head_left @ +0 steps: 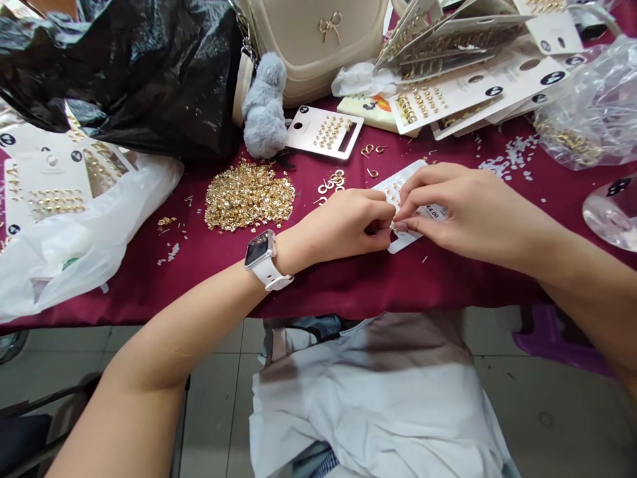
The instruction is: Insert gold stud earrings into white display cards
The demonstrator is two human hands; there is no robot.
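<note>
Left grip: I've got the left grip (pixel 343 222) closed, fingertips pinched at the card's edge, with the watch (pixel 261 255) on that wrist.

Right grip: The right grip (pixel 462 212) is closed too, with its fingertips (pixel 405 222) meeting the left's on the card. Whatever sits between them is too small for me to make out.

Card: The card (pixel 398 182) is held just above the bench (pixel 149 299), which has a maroon cloth. Small gold studs show on it, and a price label peeks out at the right.

Nearby: Loose gold hoops (pixel 336 180) lie just left of the card, beside a big heap of gold studs (pixel 249 196). Clear bits (pixel 512 156) are scattered on the right.

Rest: Filled display cards (pixel 442 99) are fanned at the back, near a grey plush (pixel 263 109) and a cream handbag (pixel 313 40). There's a black bag (pixel 119 73) and a white bag (pixel 74 245) on the left.

Risk: From here, I'd worry about a slipped pinch flicking a tiny piece into the heap, or too much force creasing the card. A wrist swing could also scatter the hoops.
</note>
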